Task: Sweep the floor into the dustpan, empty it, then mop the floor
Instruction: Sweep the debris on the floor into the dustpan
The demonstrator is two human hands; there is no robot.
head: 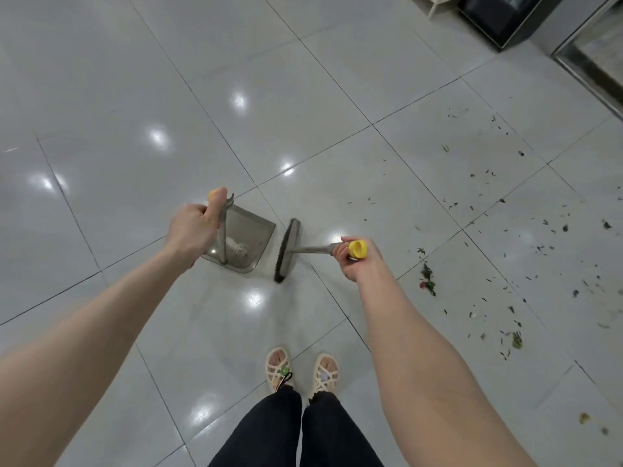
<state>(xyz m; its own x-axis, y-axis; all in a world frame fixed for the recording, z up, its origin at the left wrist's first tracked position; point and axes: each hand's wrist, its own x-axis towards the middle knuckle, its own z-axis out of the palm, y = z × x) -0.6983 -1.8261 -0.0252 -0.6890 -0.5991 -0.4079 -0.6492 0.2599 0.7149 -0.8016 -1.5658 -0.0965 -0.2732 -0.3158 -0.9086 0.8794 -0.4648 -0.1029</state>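
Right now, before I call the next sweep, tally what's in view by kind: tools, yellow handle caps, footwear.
Dustpan: 1
Broom: 1
Yellow handle caps: 2
Sandals: 2
Total: 6
Debris bits: scattered, too many to count, left out of the total.

Both your arms reach forward and down, forearms bare. Your left hand (192, 230) is fisted round the dustpan handle (222, 244), thumb lying up along its top. Your right hand (357, 261) has fingers curled round the broom handle (312, 248) just below its yellow end. Hands well apart.
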